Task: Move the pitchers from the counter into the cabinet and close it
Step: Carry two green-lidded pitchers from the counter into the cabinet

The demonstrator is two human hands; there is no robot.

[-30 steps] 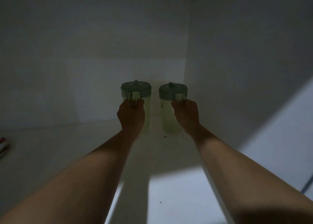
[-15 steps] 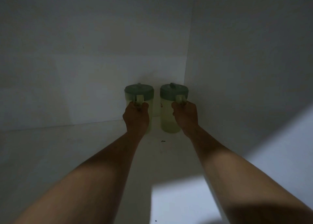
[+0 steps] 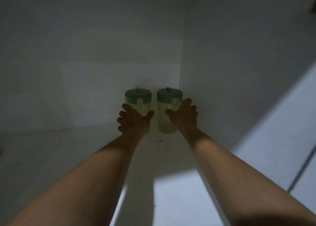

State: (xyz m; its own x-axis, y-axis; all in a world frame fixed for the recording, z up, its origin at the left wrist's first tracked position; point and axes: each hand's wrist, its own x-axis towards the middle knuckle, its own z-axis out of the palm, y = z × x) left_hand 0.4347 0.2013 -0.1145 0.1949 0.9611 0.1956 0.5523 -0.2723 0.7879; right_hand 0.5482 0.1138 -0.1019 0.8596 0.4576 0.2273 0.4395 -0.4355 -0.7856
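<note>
Two pale green pitchers with darker green lids stand upright side by side on the dim cabinet floor, close to the back right corner. In front of the left pitcher is my left hand, fingers spread and holding nothing. My right hand is just in front of the right pitcher, fingers apart, its thumb near the handle. Both hands hide the lower fronts of the pitchers.
The white cabinet back wall and right side wall close in the corner. The cabinet floor spreads to the left. A small dark speck lies on the floor before the pitchers. A lit patch marks the front.
Both hands were shut on the pitcher handles and set the pitchers down in the corner. Now the fingers have opened and let go of the handles.
</note>
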